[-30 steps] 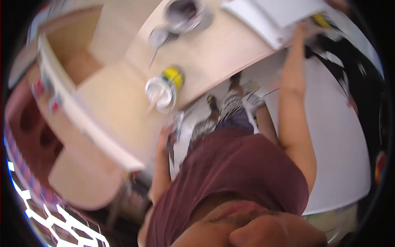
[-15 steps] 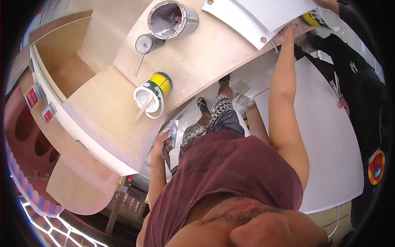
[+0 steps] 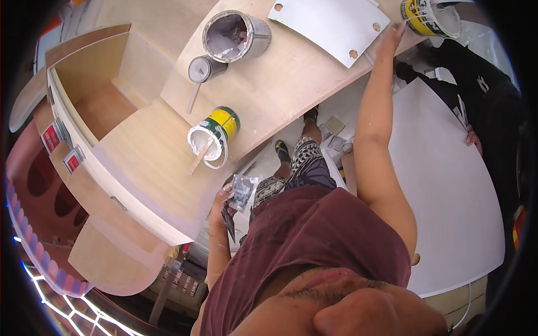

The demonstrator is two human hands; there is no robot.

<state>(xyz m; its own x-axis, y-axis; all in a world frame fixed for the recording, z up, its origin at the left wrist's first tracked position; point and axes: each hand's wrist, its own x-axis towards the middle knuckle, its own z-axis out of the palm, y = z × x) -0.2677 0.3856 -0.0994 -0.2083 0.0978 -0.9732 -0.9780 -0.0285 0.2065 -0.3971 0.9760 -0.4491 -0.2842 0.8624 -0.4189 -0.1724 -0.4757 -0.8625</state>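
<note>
My left hand (image 3: 220, 206) is closed around a flat, square putty scraper (image 3: 244, 192), its silvery face smeared with white and dark patches. A dark strip hangs below the same hand. My right arm stretches far forward, and my right hand (image 3: 393, 38) is at the table edge, between a white panel (image 3: 325, 25) with several ragged round holes and a yellow and black bucket (image 3: 421, 17). Its fingers are too small and blended to read. Left of my reach, a green and yellow paint can (image 3: 225, 122) lies tilted in view, with white contents and a wooden stick (image 3: 200, 158).
A large putty-stained can (image 3: 260, 39) and a smaller grey can (image 3: 216, 68) stand on the wooden table (image 3: 269, 95). An open wooden box section (image 3: 106, 109) is at left. At right, a person in black (image 3: 499, 123) is beside a large white board (image 3: 448, 190).
The upper white sheet has shifted off the panel, baring a hole and more of the bucket. The scraper has turned its broad face into view. The other person's far arm has withdrawn.
</note>
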